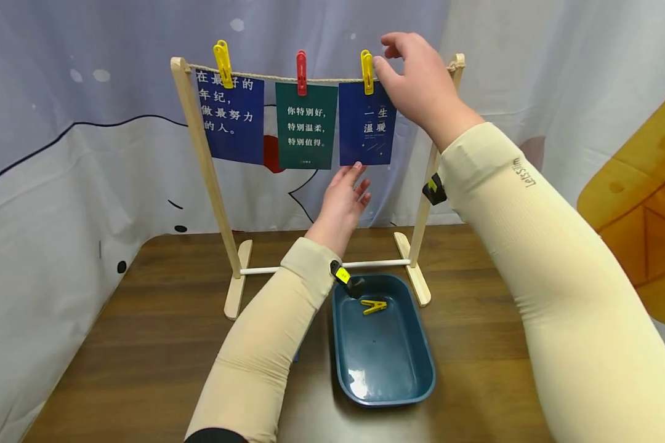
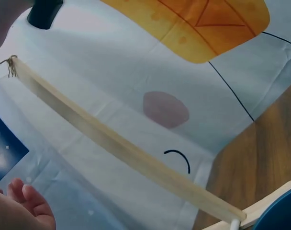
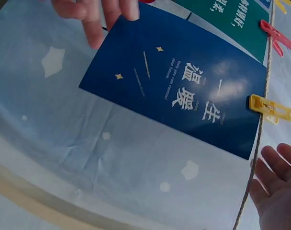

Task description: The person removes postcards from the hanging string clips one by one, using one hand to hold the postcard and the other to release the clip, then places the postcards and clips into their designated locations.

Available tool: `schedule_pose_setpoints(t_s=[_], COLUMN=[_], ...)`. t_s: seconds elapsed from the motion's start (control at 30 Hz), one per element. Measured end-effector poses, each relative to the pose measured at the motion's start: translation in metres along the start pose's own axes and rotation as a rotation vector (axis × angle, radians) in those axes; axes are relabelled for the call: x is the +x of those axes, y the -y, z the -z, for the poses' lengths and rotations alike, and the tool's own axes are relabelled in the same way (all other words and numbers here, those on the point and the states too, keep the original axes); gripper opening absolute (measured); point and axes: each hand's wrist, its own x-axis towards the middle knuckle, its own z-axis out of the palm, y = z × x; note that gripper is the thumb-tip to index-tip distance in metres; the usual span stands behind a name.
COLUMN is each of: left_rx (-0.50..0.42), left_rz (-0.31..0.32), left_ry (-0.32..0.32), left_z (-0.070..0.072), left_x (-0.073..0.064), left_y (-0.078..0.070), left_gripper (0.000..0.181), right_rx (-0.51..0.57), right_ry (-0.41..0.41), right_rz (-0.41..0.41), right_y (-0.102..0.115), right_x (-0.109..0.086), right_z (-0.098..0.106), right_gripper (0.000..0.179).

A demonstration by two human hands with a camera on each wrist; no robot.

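Three cards hang in a row from a twine line [image 1: 327,80]. The rightmost is a dark blue card [image 1: 360,132] with white characters, held at its top edge by a yellow clothespin [image 1: 367,72]. Just right of that clothespin is my right hand [image 1: 418,80], fingers apart and holding nothing; in the right wrist view its fingers are beside the twine. My left hand [image 1: 343,200] is below the same card, with loose fingers right at its bottom edge. A red clothespin [image 1: 302,71] holds the green card [image 1: 305,157], and another yellow clothespin [image 1: 222,63] holds the left blue card [image 1: 233,144].
The twine runs between the posts of a wooden rack [image 1: 207,163] on a brown table [image 1: 144,344]. In front of it stands a dark teal basin [image 1: 382,363] with a yellow clothespin lying inside. A patterned curtain [image 1: 61,184] hangs behind.
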Motion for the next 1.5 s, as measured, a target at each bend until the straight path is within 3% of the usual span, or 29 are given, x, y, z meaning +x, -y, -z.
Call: schedule_pose_setpoints(t_s=[0.13,0.23,0.6,0.77,1.13,1.27,1.5], left_rx=[-0.015,-0.016,0.011,0.006,0.048,0.075,0.165], left_rz=[-0.009,-0.025,-0.058,-0.085,-0.057,-0.034,-0.017], left_ry=[-0.019,-0.012,-0.002,-0.001,0.019,0.03,0.036], left_z=[-0.002,-0.002,0.001,0.001,0.005,0.014,0.051], left_x=[0.0,0.0,-0.005,-0.007,-0.021,-0.03,-0.054], left_y=[0.003,0.003,0.009,0.01,0.019,0.028,0.036], left_gripper=[0.016,0.011,0.018,0.024,0.017,0.018,0.02], right_rx=[-0.025,-0.004,0.405,0.627,1.032,1.137,1.145], right_ry=[0.064,0.089,0.066,-0.025,-0.359,-0.411,-0.37], right_rz=[-0.034,-0.053,-0.163,-0.214,-0.305,-0.238,-0.021], right_y=[0.009,0.011,0.006,0.006,0.012,0.016,0.019], right_x=[0.007,0.01,0.007,0.005,0.007,-0.005,-0.052], right_z=[-0.004,-0.007,-0.008,-0.008,-0.006,-0.006,-0.017], right_gripper=[0.058,0.057,0.042,0.032,0.017,0.019,0.032])
